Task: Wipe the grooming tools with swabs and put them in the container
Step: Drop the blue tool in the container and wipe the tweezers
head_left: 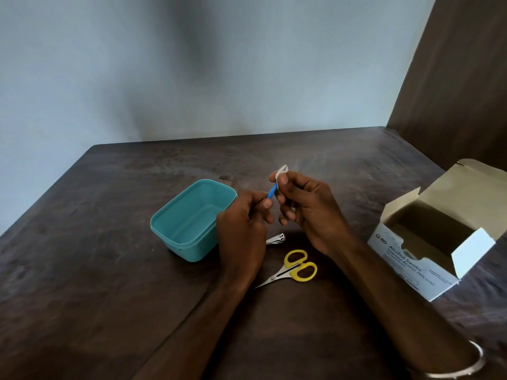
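The left hand (241, 218) pinches a blue tool (271, 192) above the table (96, 270); the right hand (307, 207) pinches a white swab (281, 172) around its hidden tip. Beside them sits the teal container (192, 220). The open box (428, 242) reads "BD Alcohol Swabs".

Open tabletop (82, 270) lies left of the container (192, 220); clipper (275, 238), scissors (290, 268) and swab box (428, 242) crowd the right.

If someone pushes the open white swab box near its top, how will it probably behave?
The swab box looks like thin cardboard and nearly empty inside, so it is probably light and would slide or tip easily. Its open flaps would likely bend.
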